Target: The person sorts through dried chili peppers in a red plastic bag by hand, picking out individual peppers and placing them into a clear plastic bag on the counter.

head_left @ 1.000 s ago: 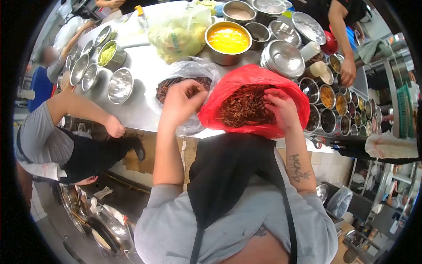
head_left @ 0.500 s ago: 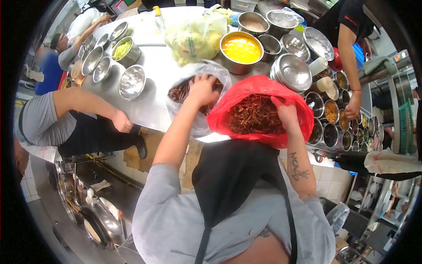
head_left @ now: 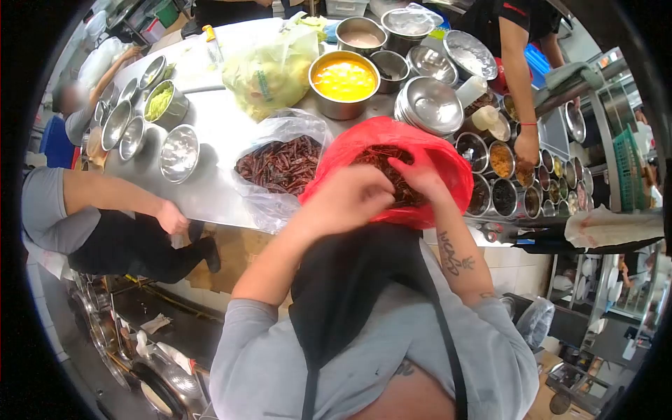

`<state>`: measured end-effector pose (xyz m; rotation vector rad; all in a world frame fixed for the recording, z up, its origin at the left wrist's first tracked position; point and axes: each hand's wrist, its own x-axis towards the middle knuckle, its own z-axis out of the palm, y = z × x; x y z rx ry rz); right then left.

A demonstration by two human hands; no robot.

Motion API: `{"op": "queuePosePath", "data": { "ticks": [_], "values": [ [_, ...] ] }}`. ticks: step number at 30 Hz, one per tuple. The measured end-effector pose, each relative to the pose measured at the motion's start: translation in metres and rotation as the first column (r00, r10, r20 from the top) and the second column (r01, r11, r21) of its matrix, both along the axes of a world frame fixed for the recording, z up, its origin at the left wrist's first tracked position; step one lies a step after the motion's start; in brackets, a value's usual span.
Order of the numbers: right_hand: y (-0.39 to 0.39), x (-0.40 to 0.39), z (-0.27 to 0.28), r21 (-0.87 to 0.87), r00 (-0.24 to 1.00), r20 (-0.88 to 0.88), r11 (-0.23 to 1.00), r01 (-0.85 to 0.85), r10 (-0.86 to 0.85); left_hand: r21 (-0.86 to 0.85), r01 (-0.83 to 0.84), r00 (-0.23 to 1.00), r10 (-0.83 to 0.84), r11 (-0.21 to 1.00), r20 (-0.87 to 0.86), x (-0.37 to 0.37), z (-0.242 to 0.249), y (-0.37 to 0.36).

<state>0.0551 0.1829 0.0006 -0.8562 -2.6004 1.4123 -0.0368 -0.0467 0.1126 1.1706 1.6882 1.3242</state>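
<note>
A red plastic bag (head_left: 453, 164) lies wide open in front of me, holding dark red-brown shreds that look like cut dried chilies (head_left: 381, 159). Over its left side is my left hand (head_left: 353, 198), blurred, with its fingers curled; whatever they hold is hidden. My right hand (head_left: 421, 176) reaches into the bag from the right, its thumb on the shreds and its other fingers partly hidden among them. Beside it on the left, a clear plastic bag (head_left: 260, 203) gapes open, full of whole dried red chilies (head_left: 283, 164). Neither hand touches those whole chilies.
Behind the bags are a pot of yellow liquid (head_left: 344, 78), a bag of cut greens (head_left: 269, 73) and stacked steel bowls (head_left: 434, 105). Several bowls stand left. A co-worker's hand (head_left: 526, 150) is over seasoning tins at right; another's hand (head_left: 171, 218) is at the table's left edge.
My left hand has left the clear bag of whole chilies and moved right, over the red bag. My right hand has shifted a little within the red bag. The whole view has swung slightly.
</note>
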Motion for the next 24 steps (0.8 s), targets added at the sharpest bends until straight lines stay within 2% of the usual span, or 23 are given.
{"op": "queuePosePath", "data": {
  "ticks": [1, 2, 3, 5, 6, 7, 9, 12, 13, 15, 16, 19, 21, 23, 24],
  "values": [
    [0.007, 0.003, 0.004, -0.054, 0.999, 0.050, 0.999, 0.010, -0.007, -0.023, 0.082, 0.989, -0.084, 0.996, -0.122, 0.009, -0.020, 0.012],
    [0.017, 0.007, -0.002, -0.050, 0.993, 0.114, 0.998, 0.045, -0.039, 0.005, 0.110, 0.920, -0.100, 0.994, -0.379, 0.014, -0.062, 0.020],
    [0.018, 0.013, 0.000, 0.019, 0.988, 0.149, 0.999, 0.042, -0.044, -0.139, 0.014, 0.874, -0.080, 0.990, -0.479, 0.018, -0.070, 0.026],
    [0.015, 0.032, 0.005, 0.155, 0.974, 0.219, 0.987, 0.031, -0.065, -0.375, -0.215, 0.746, -0.096, 0.902, -0.658, 0.024, -0.084, 0.033],
    [0.022, 0.040, -0.019, 0.130, 0.972, 0.233, 0.992, 0.004, -0.035, -0.457, -0.163, 0.808, -0.147, 0.875, -0.570, 0.022, -0.082, 0.034],
    [0.021, 0.042, -0.016, 0.260, 0.912, 0.402, 0.945, -0.200, 0.082, -0.467, -0.179, 0.819, -0.133, 0.866, -0.559, 0.021, -0.080, 0.037],
    [0.015, 0.047, -0.025, 0.281, 0.909, 0.407, 0.935, -0.218, 0.089, -0.494, -0.218, 0.835, -0.101, 0.842, -0.541, 0.022, -0.075, 0.038],
    [0.014, 0.042, -0.020, -0.015, 0.899, 0.414, 0.988, -0.152, 0.145, -0.433, -0.260, 0.836, -0.024, 0.863, -0.549, 0.013, -0.092, 0.044],
    [0.010, 0.040, -0.019, -0.021, 0.912, 0.396, 0.994, -0.110, 0.109, -0.421, -0.262, 0.825, -0.025, 0.869, -0.565, 0.012, -0.096, 0.045],
    [0.003, 0.038, -0.014, -0.032, 0.928, 0.371, 0.999, -0.025, 0.035, -0.445, -0.137, 0.926, -0.046, 0.885, -0.375, 0.010, -0.099, 0.045],
    [-0.002, 0.037, -0.004, -0.164, 0.942, 0.334, 0.986, 0.036, 0.021, -0.444, -0.072, 0.961, -0.057, 0.893, -0.271, 0.011, -0.098, 0.045],
    [-0.009, 0.032, 0.014, -0.507, 0.973, 0.218, 0.845, 0.172, -0.068, -0.399, -0.049, 0.978, -0.037, 0.916, -0.206, 0.010, -0.107, 0.048],
    [-0.010, 0.036, 0.007, -0.672, 0.976, 0.153, 0.708, 0.216, -0.153, -0.256, -0.067, 0.984, 0.022, 0.964, -0.175, 0.005, -0.122, 0.050],
    [-0.009, 0.037, 0.007, -0.617, 0.986, 0.043, 0.772, 0.151, -0.159, -0.160, -0.054, 0.989, 0.031, 0.986, -0.143, -0.009, -0.136, 0.054],
    [-0.010, 0.035, 0.007, -0.587, 0.988, -0.011, 0.801, 0.120, -0.156, -0.049, -0.070, 0.995, 0.066, 0.996, -0.073, -0.010, -0.134, 0.054]
  ]
}}
